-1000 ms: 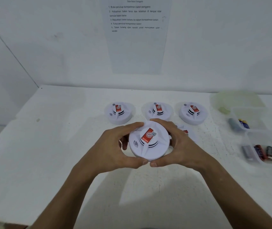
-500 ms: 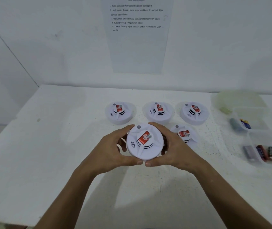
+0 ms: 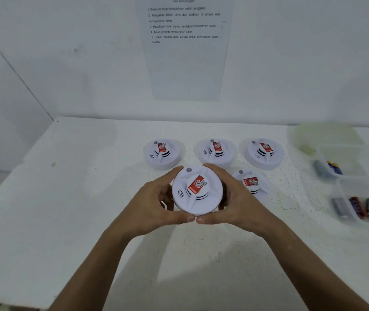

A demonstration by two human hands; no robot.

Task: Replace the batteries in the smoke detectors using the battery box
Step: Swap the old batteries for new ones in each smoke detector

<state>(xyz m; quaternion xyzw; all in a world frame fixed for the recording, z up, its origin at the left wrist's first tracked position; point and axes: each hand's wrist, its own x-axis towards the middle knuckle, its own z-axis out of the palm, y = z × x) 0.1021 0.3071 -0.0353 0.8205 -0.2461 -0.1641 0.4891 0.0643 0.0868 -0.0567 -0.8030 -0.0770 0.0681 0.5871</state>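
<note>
A round white smoke detector [image 3: 197, 190] with a red sticker is held face up above the table's middle. My left hand [image 3: 154, 205] grips its left rim and my right hand [image 3: 239, 203] its right rim, thumbs meeting at the near edge. Three more detectors stand in a row behind: left [image 3: 162, 152], middle [image 3: 216, 151], right [image 3: 264, 152]. Another detector [image 3: 254, 184] lies just right of my right hand, partly hidden by it. A clear box [image 3: 358, 200] at the right holds several batteries; a second clear box [image 3: 340, 162] behind it holds a few more.
The white table [image 3: 66, 198] meets the wall at the back. A printed instruction sheet [image 3: 184, 48] hangs on the wall. A pale translucent lid or bowl [image 3: 322, 135] sits at the far right corner. The table's left edge drops off near a side wall.
Both hands have lowered the held detector away from the camera and turned it slightly; its grey button now shows at the top. The detector to the right has come into view.
</note>
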